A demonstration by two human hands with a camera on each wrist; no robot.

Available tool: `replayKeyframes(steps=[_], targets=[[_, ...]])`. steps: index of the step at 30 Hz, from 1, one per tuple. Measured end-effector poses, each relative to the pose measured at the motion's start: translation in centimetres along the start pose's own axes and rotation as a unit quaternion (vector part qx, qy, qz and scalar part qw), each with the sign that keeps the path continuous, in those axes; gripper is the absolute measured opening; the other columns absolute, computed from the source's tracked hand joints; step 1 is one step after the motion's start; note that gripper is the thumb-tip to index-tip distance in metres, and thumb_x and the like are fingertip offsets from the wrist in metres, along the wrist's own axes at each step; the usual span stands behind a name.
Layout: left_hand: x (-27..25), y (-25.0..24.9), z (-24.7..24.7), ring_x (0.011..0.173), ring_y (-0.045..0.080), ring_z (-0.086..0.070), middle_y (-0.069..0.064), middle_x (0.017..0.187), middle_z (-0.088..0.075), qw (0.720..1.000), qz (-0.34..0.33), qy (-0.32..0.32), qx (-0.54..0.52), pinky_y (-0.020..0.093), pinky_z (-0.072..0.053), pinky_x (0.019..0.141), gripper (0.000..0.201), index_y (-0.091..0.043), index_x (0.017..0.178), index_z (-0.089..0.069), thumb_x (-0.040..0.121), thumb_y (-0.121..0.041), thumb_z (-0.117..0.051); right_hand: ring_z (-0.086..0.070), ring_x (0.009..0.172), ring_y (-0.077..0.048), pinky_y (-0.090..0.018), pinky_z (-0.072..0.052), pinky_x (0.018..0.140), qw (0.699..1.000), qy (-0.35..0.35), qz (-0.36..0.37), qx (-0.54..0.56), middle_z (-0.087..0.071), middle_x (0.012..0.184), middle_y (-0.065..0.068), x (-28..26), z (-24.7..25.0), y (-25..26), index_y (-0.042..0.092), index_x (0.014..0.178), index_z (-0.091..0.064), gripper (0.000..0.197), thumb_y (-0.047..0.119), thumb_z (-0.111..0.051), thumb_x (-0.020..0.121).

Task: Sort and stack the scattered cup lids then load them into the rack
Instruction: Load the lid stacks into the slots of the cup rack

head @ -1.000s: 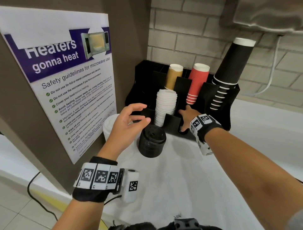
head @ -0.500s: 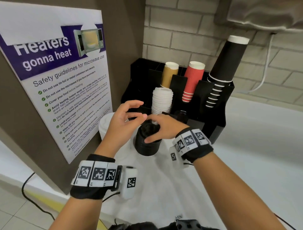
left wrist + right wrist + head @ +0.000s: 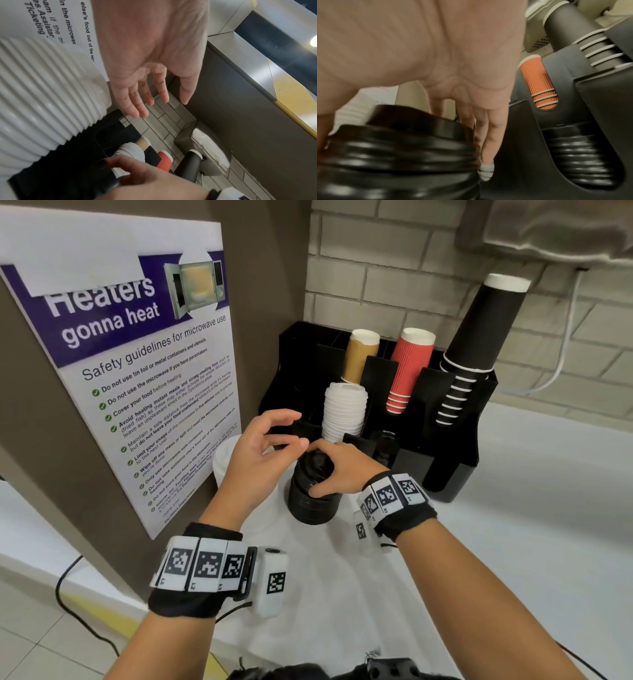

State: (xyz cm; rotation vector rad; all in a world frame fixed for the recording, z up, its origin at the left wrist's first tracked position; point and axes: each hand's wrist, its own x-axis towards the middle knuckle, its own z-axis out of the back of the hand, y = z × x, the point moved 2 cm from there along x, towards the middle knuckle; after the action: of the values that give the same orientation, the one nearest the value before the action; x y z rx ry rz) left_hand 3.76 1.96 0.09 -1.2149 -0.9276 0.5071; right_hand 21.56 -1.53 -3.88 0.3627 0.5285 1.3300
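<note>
Two hands over one pile: right hand (image 3: pixel 342 470) arched across the black lid stack (image 3: pixel 313 494), thumb on the near wall, fingers curled down the far side, so clamped around its upper lids. Stack standing upright on the white counter (image 3: pixel 513 525), at roughly six o'clock of the black rack (image 3: pixel 455 460) and just short of its front slots. Gripped from above, probably to take a graspable portion of lids in one go and carry it straight into a slot without tipping. In the right wrist view, fingers (image 3: pixel 488 142) running down between the stack and the rack's front wall; more black lids (image 3: pixel 576 155) already seated in a slot at three o'clock of the held pile.

Left hand (image 3: pixel 263 450) poised at nine o'clock of the stack, palm turned toward it, fingers spread and loosely bent, grasping nothing; likely hovering to steady the pile or catch a slipping lid. Fingertip contact with the stack not clear from the head view. Wrist view showing its palm bare, with a white lid stack (image 3: pixel 42 94) close on its outer side, on the counter beside the poster (image 3: pixel 137 378).

Another white lid column (image 3: pixel 344 412) loaded in the rack at twelve o'clock of the hands, cup sleeves behind it. Sorting apparently finished; loading under way.
</note>
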Motion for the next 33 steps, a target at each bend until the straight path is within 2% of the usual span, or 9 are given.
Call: replayKeyframes(steps=[5,9,12,15,18,22,27,30,33], targets=[[0.2,0.4,-0.3,0.109,0.009,-0.061,-0.003,0.127,-0.055,1.0,0.002,-0.006,-0.002,0.009,-0.047,0.08,0.039,-0.024,0.121,-0.058,0.087,-0.01,-0.069,-0.06,0.1,-0.013,-0.022,-0.049,0.083,0.989,-0.089,0.028,0.117,-0.06,0.111,0.004,-1.8,2.3,0.1,0.029,0.128,-0.047,0.067,0.026,-0.08,0.07],[0.0,1.1,-1.1,0.124,0.005,-0.051,-0.01,0.14,-0.045,0.996,0.025,0.08,0.004,0.018,-0.047,0.093,0.08,-0.046,0.135,-0.041,0.068,-0.029,-0.082,-0.065,0.094,-0.018,-0.032,-0.053,0.081,0.949,-0.108,0.054,0.292,-0.062,0.111,-0.005,-4.3,3.1,1.0,0.039,0.126,-0.049,0.061,0.023,-0.078,0.075],[-0.1,1.4,-1.9,0.128,0.01,-0.05,-0.009,0.146,-0.039,0.989,0.049,0.136,-0.031,0.026,-0.05,0.096,0.101,-0.05,0.142,-0.032,0.059,-0.032,-0.085,-0.064,0.104,-0.027,-0.042,-0.053,0.092,0.926,-0.082,0.095,0.357,-0.061,0.118,-0.015,-5.8,3.1,2.1,0.043,0.129,-0.048,0.064,0.024,-0.074,0.074],[-0.1,1.4,-2.2,0.122,0.013,-0.057,-0.012,0.136,-0.051,0.988,0.009,0.143,-0.051,0.024,-0.053,0.09,0.093,-0.048,0.138,-0.039,0.064,-0.025,-0.09,-0.061,0.112,-0.027,-0.048,-0.047,0.1,0.924,-0.068,0.117,0.359,-0.06,0.123,-0.012,-6.4,3.4,2.6,0.039,0.133,-0.046,0.067,0.021,-0.075,0.076],[0.0,1.0,-2.2,0.123,0.016,-0.055,-0.021,0.127,-0.055,0.991,-0.01,0.126,-0.045,0.029,-0.053,0.093,0.086,-0.051,0.132,-0.043,0.061,-0.031,-0.087,-0.061,0.113,-0.016,-0.038,-0.047,0.102,0.936,-0.068,0.123,0.324,-0.061,0.124,-0.004,-6.7,4.3,2.8,0.033,0.136,-0.046,0.072,0.024,-0.08,0.073],[0.1,0.9,-2.4,0.123,0.016,-0.056,-0.017,0.132,-0.053,0.991,-0.006,0.128,-0.044,0.029,-0.053,0.092,0.088,-0.053,0.132,-0.042,0.058,-0.036,-0.086,-0.06,0.113,-0.011,-0.031,-0.047,0.101,0.94,-0.086,0.129,0.305,-0.06,0.124,-0.001,-7.1,4.9,3.2,0.029,0.132,-0.051,0.07,0.028,-0.08,0.068],[0.1,1.0,-2.6,0.116,0.013,-0.06,-0.011,0.137,-0.049,0.989,0.007,0.139,-0.046,0.025,-0.054,0.085,0.094,-0.051,0.137,-0.04,0.058,-0.033,-0.087,-0.06,0.111,-0.013,-0.036,-0.047,0.102,0.94,-0.109,0.112,0.303,-0.059,0.123,-0.002,-7.3,4.7,3.1,0.032,0.128,-0.053,0.07,0.027,-0.083,0.065],[0.2,1.3,-2.7,0.121,0.015,-0.058,-0.009,0.141,-0.046,0.988,0.02,0.144,-0.05,0.034,-0.054,0.095,0.102,-0.046,0.142,-0.037,0.06,-0.026,-0.092,-0.061,0.11,-0.014,-0.036,-0.048,0.1,0.939,-0.113,0.109,0.306,-0.059,0.123,-0.003,-7.3,4.6,3.0,0.03,0.127,-0.052,0.067,0.019,-0.083,0.069],[0.3,1.4,-2.6,0.132,0.018,-0.049,-0.008,0.148,-0.04,0.988,0.035,0.138,-0.065,0.042,-0.045,0.106,0.104,-0.044,0.145,-0.033,0.058,-0.026,-0.087,-0.062,0.107,-0.014,-0.034,-0.051,0.095,0.934,-0.128,0.111,0.314,-0.059,0.121,-0.002,-7.1,4.9,2.8,0.027,0.126,-0.052,0.063,0.016,-0.081,0.072]])
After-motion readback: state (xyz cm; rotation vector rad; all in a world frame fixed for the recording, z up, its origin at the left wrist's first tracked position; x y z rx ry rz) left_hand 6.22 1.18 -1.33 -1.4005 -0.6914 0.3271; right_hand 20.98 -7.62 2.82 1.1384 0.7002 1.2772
